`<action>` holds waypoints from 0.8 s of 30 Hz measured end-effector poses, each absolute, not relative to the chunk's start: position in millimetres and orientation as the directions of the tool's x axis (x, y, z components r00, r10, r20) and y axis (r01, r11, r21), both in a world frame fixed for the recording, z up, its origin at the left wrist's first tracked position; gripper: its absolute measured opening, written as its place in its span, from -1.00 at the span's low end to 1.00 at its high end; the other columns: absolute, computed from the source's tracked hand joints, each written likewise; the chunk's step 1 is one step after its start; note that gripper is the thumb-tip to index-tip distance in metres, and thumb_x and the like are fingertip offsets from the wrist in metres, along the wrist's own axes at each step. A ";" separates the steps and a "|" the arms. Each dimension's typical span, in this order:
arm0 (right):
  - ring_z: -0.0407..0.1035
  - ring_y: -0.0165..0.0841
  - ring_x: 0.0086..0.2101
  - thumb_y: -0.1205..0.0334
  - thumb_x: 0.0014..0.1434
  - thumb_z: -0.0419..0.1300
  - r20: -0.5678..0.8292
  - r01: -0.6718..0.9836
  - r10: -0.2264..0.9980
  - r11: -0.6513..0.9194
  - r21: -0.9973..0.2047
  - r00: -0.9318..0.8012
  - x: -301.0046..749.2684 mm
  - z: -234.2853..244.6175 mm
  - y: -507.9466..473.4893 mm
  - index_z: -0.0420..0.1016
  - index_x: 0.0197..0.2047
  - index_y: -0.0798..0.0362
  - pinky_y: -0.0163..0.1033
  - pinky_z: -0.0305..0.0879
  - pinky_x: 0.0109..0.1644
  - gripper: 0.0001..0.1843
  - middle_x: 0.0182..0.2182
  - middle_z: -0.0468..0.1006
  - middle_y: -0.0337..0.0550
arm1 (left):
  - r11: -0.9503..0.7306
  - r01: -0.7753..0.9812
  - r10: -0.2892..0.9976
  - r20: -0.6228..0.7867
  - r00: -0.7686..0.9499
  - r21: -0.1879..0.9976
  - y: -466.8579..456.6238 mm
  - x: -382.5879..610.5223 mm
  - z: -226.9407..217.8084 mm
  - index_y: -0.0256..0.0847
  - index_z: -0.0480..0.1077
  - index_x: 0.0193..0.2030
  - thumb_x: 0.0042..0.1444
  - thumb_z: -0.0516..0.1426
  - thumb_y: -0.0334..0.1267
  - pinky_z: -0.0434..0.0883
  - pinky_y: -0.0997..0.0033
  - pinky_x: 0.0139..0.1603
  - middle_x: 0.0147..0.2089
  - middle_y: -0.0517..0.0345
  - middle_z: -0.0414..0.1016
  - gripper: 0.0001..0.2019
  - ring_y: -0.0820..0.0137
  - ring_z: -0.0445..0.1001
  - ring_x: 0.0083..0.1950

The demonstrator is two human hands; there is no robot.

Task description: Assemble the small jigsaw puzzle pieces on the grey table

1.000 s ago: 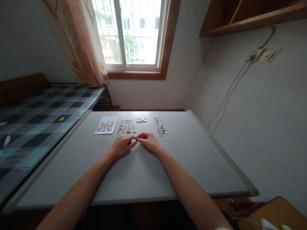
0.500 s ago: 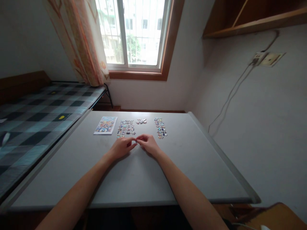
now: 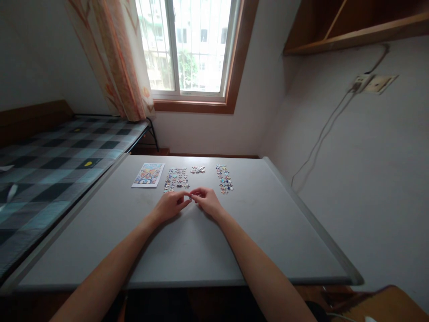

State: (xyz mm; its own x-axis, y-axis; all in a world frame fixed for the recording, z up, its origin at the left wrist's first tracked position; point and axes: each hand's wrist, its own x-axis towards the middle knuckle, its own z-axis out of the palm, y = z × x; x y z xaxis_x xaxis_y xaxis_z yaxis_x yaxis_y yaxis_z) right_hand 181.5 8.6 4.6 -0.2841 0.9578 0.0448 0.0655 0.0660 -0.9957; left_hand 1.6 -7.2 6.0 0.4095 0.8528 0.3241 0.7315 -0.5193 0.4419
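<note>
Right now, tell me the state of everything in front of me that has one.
Left hand: fingertips closed on the small piece.
Right hand: fingertips closed on it too.
Small piece: held between both hands, details too small to tell.
Puzzle pieces: loose, in three groups.
Picture sheet: lying flat.
Curtain: drawn to the left.
Plug: in the socket.
Window: cannot tell if fully shut.

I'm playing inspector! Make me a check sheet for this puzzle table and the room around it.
Surface: pale table, flat-looking.
Job's things: loose puzzle pieces in groups; picture sheet beside them.
Clutter: whitish item on the checked bed, too unclear to name.
Hands: left hand and right hand pinch a small piece between them.
Cables: one cable hangs from the wall socket.
Surroundings: window, curtain, wooden shelf.
</note>
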 end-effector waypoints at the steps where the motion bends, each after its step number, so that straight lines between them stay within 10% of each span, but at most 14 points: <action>1: 0.30 -0.47 -0.51 0.17 -0.04 0.25 0.047 0.069 0.957 0.069 -0.995 -0.285 181.6 4.6 8.7 0.53 -0.33 0.12 -0.41 0.17 -0.52 -0.78 -0.50 0.50 -0.18 | -0.518 0.732 0.854 0.323 0.408 0.442 -7.2 2.0 6.1 -0.14 0.48 -0.16 0.18 0.06 -0.09 0.16 0.54 -0.45 -0.59 0.31 0.31 -0.74 0.52 0.24 -0.55; 24: 0.32 -0.47 -0.52 0.21 0.02 0.19 0.136 0.196 0.950 0.196 -0.961 -0.282 181.2 1.8 11.7 0.55 -0.29 0.11 -0.36 0.24 -0.43 -0.80 -0.43 0.54 -0.16 | -0.516 0.774 0.849 0.340 0.405 0.367 -5.3 -8.3 18.4 -0.12 0.50 -0.12 0.18 0.07 -0.09 0.16 0.54 -0.45 -0.56 0.27 0.40 -0.74 0.52 0.29 -0.54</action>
